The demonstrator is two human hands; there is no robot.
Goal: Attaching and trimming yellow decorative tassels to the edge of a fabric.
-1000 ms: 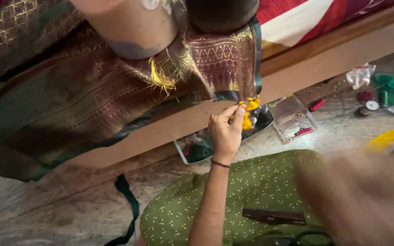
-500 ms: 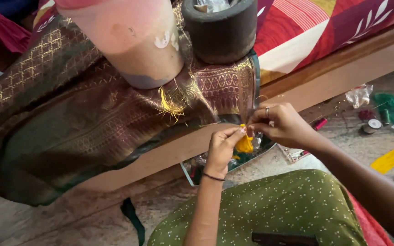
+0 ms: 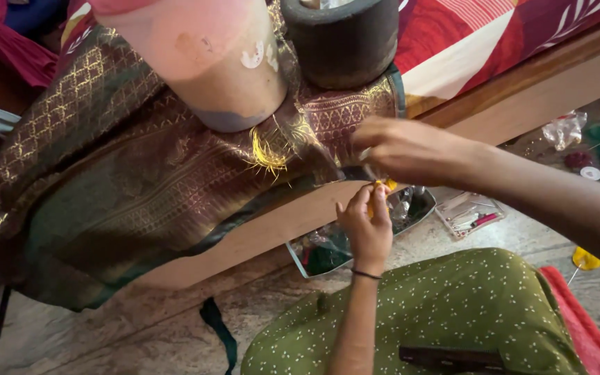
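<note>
— What is sitting between the fingers there?

— A small yellow tuft of thread, pinched from below and from above, showing only as a bright bit at the fingertips (most of it is hiding behind them).

— And the cloth?

— The sari is lying draped over the bed edge, dark green and maroon with gold woven patterns. Its border corner is hanging just beside the tuft, and a loose gold tassel is dangling from its fringe further left.
</note>
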